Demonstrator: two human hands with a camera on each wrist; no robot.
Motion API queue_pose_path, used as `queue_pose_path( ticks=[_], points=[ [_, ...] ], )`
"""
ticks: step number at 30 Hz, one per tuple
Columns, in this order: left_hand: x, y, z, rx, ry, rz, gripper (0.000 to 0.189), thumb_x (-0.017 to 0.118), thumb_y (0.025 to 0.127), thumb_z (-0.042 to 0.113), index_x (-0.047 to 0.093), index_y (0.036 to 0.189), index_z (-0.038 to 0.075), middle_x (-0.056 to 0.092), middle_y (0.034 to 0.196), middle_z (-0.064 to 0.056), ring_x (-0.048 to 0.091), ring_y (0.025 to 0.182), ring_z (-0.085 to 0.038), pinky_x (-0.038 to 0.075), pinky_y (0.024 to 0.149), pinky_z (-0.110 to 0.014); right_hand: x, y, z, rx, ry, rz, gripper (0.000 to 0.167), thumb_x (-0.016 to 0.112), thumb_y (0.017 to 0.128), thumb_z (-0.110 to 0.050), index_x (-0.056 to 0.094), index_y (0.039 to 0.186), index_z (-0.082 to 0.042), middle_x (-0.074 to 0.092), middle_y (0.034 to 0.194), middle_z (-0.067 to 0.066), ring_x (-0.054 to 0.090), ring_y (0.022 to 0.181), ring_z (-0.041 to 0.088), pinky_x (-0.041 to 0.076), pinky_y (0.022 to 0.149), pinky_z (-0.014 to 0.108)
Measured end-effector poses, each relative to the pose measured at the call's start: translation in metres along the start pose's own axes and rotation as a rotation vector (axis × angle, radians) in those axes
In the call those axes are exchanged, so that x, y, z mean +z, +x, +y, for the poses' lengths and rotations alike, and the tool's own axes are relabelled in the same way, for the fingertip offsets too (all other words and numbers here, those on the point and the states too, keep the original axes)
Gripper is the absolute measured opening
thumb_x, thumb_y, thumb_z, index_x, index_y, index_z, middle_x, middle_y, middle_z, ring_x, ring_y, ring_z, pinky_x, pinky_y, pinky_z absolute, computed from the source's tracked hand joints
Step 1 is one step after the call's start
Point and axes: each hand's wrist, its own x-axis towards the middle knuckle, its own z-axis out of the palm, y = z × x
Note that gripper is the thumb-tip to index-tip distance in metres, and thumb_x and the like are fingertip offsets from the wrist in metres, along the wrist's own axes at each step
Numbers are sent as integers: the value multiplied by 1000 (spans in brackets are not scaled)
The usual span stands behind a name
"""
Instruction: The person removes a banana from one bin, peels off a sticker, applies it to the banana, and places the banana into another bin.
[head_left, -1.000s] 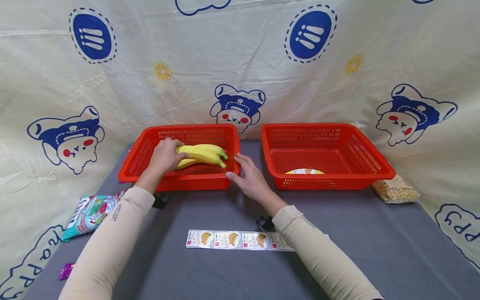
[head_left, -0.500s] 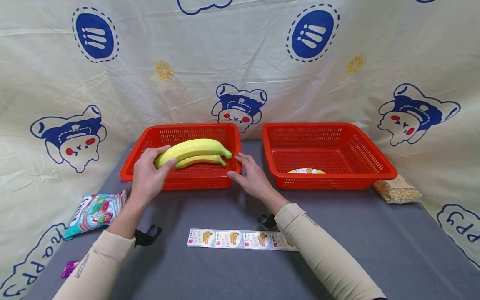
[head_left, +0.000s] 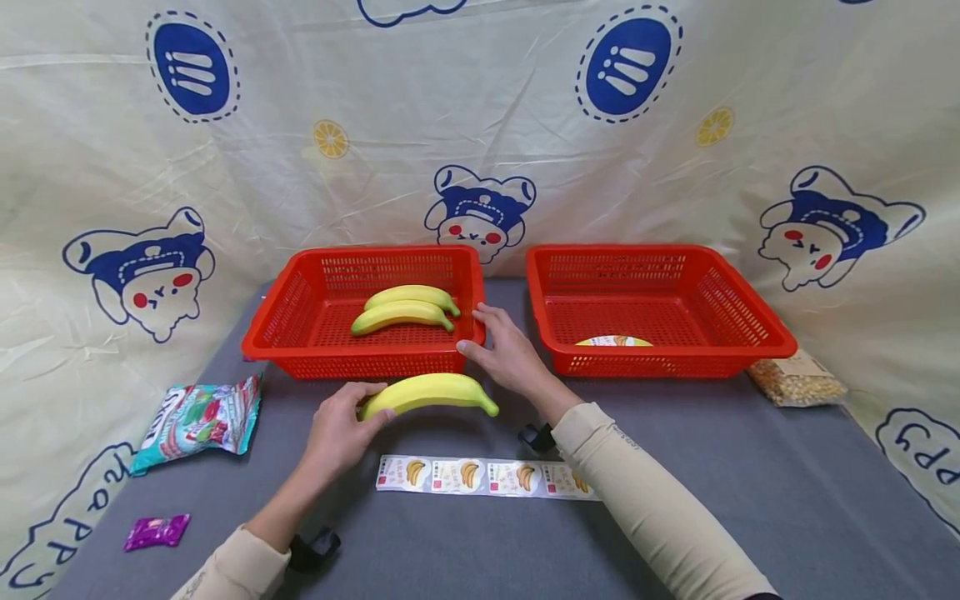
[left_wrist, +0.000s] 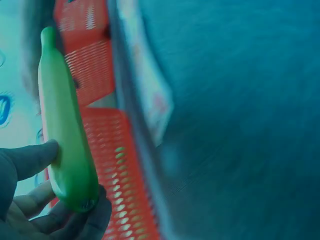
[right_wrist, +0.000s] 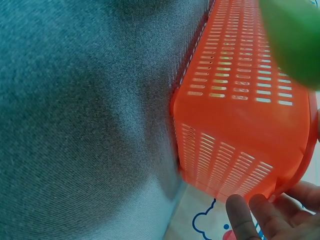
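Head view: the smooth, curved yellow banana with a greenish tint [head_left: 431, 393] is gripped at its blunt end between the thumb and fingers of the left hand [head_left: 341, 429]. From those fingers its long axis runs rightward, nearly crosswise, the stem end near but apart from the right hand [head_left: 510, 354]. That hand's fingers, extended and loosely spread, touch the near-right corner of the red perforated plastic basket [head_left: 360, 364], just beyond the left fingers. Closer to the wearer and rightward of the left fingertips lies the white paper strip of banana-printed labels [head_left: 450, 477].
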Motion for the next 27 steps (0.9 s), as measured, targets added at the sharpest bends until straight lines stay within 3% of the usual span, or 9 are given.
queue_pose_path(
  ticks=[5,13,20,27],
  points=[
    [22,7,2,36,61,-90,34,75,78,20,69,109,9,68,104,-8,61,88,-20,45,76,-39,0,0,3,-22,-4,-3,72,65,85,-43,35,146,-16,30,153,1,32,140,25,36,108,48],
    [47,24,22,106,100,-191,29,76,77,20,70,104,9,68,98,-6,59,83,-16,46,72,-36,1,-1,3,-43,1,2,72,65,86,-43,36,145,-15,30,153,3,33,139,26,35,108,49],
    [62,31,36,113,97,-227,31,75,78,19,67,106,11,66,106,-6,59,88,-19,47,75,-38,0,-2,2,-52,9,8,72,65,86,-42,36,145,-14,29,153,3,33,139,27,35,108,49],
    [71,31,43,115,78,-253,32,75,79,20,65,108,11,64,104,-5,54,82,-16,44,71,-33,0,-2,3,-49,12,14,72,66,85,-41,36,146,-16,30,153,3,32,140,27,36,107,49]
  ],
)
